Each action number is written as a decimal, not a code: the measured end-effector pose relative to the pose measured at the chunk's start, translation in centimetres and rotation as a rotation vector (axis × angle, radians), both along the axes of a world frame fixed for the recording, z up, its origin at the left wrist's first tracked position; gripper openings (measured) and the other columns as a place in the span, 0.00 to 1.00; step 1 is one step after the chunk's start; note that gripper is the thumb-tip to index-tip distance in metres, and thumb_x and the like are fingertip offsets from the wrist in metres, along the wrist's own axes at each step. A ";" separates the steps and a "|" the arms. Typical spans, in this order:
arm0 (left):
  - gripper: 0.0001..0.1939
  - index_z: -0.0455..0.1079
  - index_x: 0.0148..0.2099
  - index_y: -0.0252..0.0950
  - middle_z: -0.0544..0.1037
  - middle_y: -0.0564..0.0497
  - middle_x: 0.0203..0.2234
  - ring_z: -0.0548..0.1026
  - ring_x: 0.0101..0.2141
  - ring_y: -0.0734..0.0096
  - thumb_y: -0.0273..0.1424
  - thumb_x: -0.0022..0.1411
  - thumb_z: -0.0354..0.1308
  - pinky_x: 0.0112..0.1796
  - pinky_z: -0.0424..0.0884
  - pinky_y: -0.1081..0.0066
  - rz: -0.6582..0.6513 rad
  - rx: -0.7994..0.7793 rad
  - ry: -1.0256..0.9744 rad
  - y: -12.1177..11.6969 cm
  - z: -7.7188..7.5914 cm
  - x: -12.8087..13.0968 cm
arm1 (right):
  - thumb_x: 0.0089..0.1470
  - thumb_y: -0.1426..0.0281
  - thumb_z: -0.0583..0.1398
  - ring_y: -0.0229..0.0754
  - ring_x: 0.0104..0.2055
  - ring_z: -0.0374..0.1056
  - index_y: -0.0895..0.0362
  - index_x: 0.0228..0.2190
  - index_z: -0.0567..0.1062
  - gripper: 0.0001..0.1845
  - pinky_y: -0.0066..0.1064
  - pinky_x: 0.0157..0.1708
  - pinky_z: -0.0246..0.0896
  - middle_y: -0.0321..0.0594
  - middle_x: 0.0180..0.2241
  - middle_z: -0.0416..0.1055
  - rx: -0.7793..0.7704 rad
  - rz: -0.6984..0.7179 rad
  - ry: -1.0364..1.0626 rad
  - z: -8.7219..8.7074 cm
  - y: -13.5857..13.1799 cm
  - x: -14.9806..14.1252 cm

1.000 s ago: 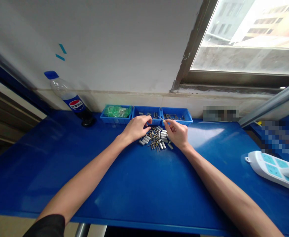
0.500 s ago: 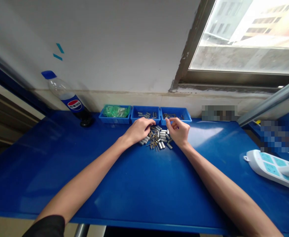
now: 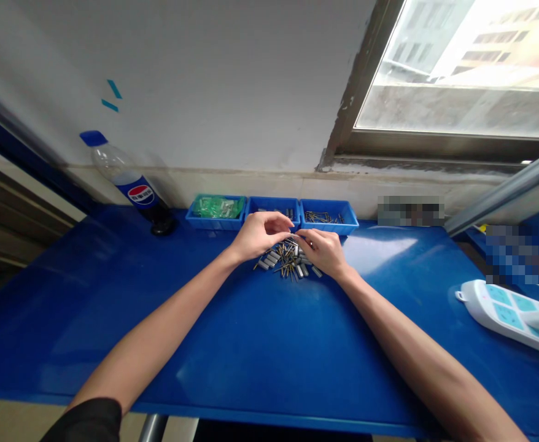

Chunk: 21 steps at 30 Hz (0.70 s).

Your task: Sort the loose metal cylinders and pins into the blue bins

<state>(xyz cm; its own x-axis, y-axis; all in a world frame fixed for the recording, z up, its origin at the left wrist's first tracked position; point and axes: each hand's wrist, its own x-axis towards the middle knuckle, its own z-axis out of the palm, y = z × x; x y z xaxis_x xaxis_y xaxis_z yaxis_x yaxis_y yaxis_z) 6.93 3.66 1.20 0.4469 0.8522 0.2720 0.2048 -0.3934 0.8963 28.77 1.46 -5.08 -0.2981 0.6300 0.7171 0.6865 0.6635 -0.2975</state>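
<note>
My left hand (image 3: 263, 235) and my right hand (image 3: 323, 250) meet just above a pile of small metal parts (image 3: 288, 265) on the blue table (image 3: 251, 344). The fingers of my left hand curve toward its thumb in a pinch. My right hand is closed, its fingertips nearly touching those of the left. Something small and shiny shows between the fingertips, too small to name. The pile mixes short silver cylinders (image 3: 301, 270) with thin brass-coloured and grey pins (image 3: 286, 261); my hands cover its far side.
Behind the pile stand three blue bins: the left bin (image 3: 215, 224) holds a green plastic bag, the middle bin (image 3: 274, 201) silver parts, the right bin (image 3: 331, 226) thin pins. A cola bottle (image 3: 135, 187) stands left. A white power strip (image 3: 504, 313) lies right.
My right hand has moved left from beside the right bin to meet my left hand over the pile. The left hand has turned and risen slightly, its thumb reaching toward the right fingertips.
</note>
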 end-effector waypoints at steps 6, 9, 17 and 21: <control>0.12 0.80 0.43 0.33 0.86 0.45 0.36 0.85 0.36 0.64 0.32 0.56 0.71 0.42 0.81 0.67 0.022 -0.010 -0.010 0.2 0.0 -0.3 | 0.66 0.64 0.62 0.37 0.22 0.68 0.55 0.41 0.82 0.10 0.30 0.27 0.59 0.36 0.24 0.77 0.014 0.028 -0.015 0.0 -0.1 -0.1; 0.12 0.79 0.42 0.33 0.86 0.45 0.37 0.85 0.37 0.63 0.33 0.57 0.71 0.42 0.81 0.67 0.023 -0.010 -0.009 0.4 -0.1 -0.4 | 0.68 0.64 0.60 0.38 0.23 0.69 0.54 0.42 0.82 0.11 0.31 0.28 0.60 0.38 0.27 0.79 0.001 0.028 -0.020 0.1 -0.2 -0.1; 0.08 0.80 0.44 0.35 0.85 0.47 0.35 0.83 0.34 0.66 0.31 0.63 0.63 0.39 0.78 0.70 0.051 0.200 0.324 0.8 0.8 -1.5 | 0.68 0.61 0.59 0.36 0.22 0.66 0.55 0.39 0.82 0.14 0.30 0.28 0.59 0.38 0.26 0.78 -0.047 -0.037 0.088 -0.1 0.1 0.0; 0.07 0.80 0.42 0.35 0.84 0.48 0.32 0.82 0.32 0.66 0.31 0.63 0.62 0.36 0.75 0.72 0.013 0.247 0.506 0.8 1.4 -2.3 | 0.68 0.57 0.59 0.34 0.18 0.58 0.56 0.32 0.80 0.19 0.29 0.24 0.52 0.31 0.18 0.65 -0.032 -0.311 0.304 0.0 0.6 0.3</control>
